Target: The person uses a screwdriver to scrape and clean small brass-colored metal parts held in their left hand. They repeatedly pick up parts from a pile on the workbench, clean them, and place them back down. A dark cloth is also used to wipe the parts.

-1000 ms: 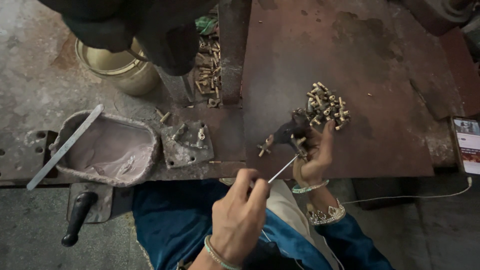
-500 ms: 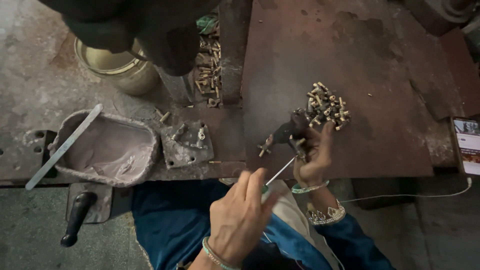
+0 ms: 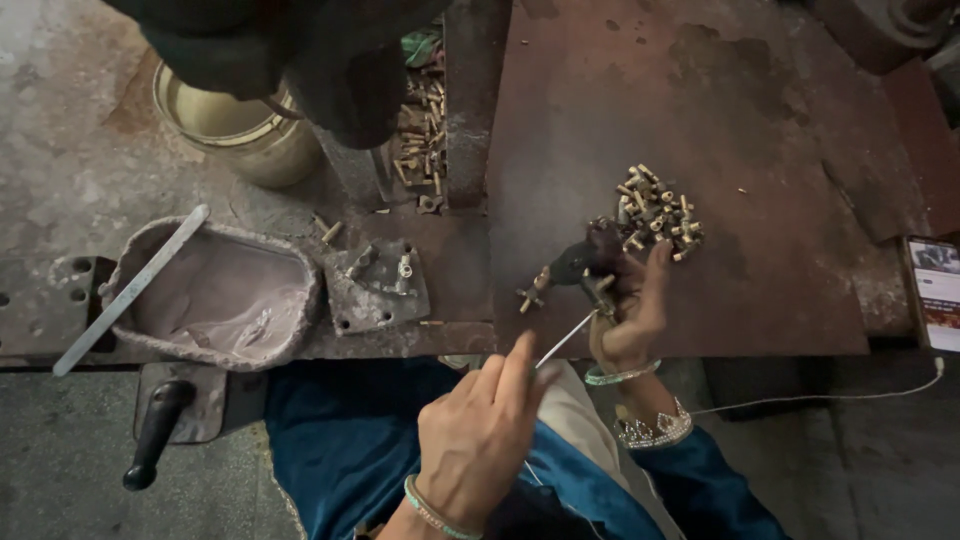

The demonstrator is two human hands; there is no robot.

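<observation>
Right hand (image 3: 632,315) grips a small, stiff brass fitting (image 3: 585,265) at the table (image 3: 760,300) edge; left hand (image 3: 478,440) pinches a thin rod (image 3: 563,340), likely light and springy, at its rear end

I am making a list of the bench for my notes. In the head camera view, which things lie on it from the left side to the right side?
Flat metal strip → grey tray of paste → small metal plate with fittings → dark tap-like piece held by the right hand → pile of small brass parts → phone.
</observation>
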